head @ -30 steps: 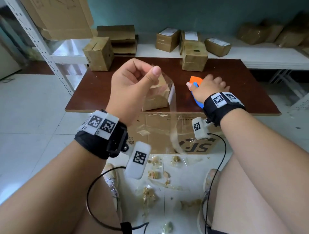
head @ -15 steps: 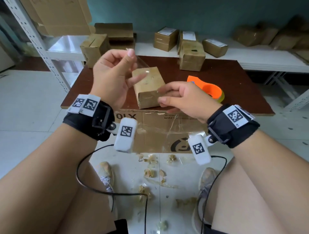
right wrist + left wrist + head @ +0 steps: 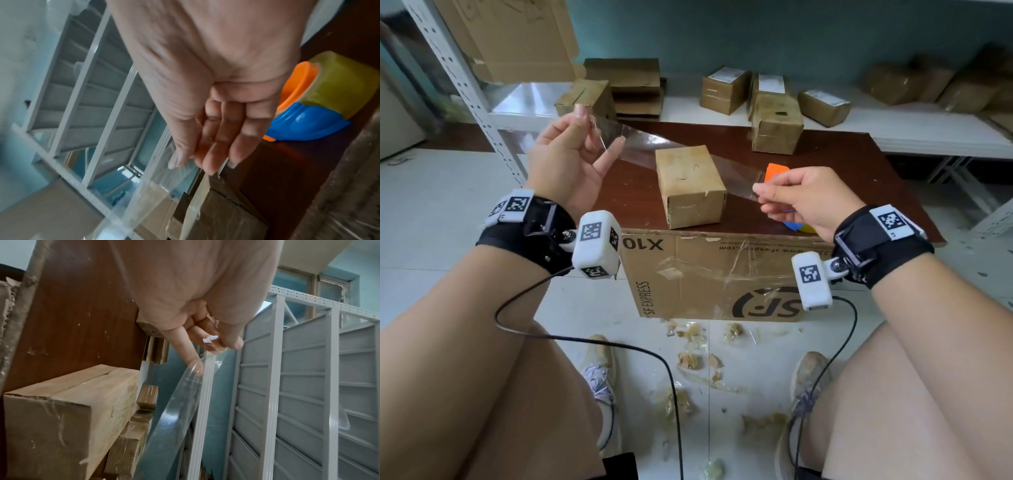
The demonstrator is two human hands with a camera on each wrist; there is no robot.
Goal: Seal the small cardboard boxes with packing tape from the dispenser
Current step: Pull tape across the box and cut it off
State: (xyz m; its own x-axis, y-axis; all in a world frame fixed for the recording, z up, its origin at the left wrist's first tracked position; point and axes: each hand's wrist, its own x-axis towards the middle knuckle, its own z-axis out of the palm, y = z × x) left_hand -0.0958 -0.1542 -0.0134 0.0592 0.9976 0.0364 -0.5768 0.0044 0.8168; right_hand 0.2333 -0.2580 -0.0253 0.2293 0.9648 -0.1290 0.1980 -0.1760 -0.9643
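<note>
Clear tape is stretching over one box on the brown table, each end pinched by the left hand and right hand; below, cardboard is reading "SF EXPRESS". Wrist views are showing fingertips gripping film, and fingers beside the orange-blue dispenser.

We see a dark brown table top. Near its centre stands a small cardboard box. At two o'clock from it sits another taped box; at three o'clock the orange and blue tape dispenser; at eleven o'clock a third box on the far edge.
</note>
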